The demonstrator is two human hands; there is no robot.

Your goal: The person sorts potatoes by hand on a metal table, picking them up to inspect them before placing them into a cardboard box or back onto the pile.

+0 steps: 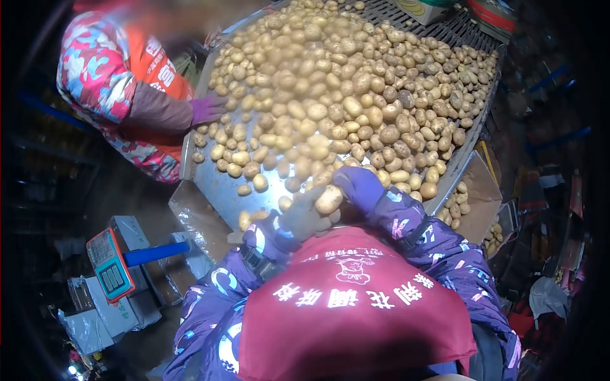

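In a grey glove, my left hand is closed around a pale potato just in front of my apron. My right hand, in a purple glove, is curled beside that potato at the front edge of the heap. Its fingertips are turned away, so what they hold, if anything, is hidden. A large heap of loose potatoes covers most of the metal sorting table beyond my hands. A few single potatoes lie on the bare metal to the left of my hands.
At the left side of the table, a person's purple-gloved hand reaches toward the potatoes. A carton with potatoes stands at the right. An orange-and-teal scale display is at lower left, near stacked boxes. Slatted grating lies at the back.
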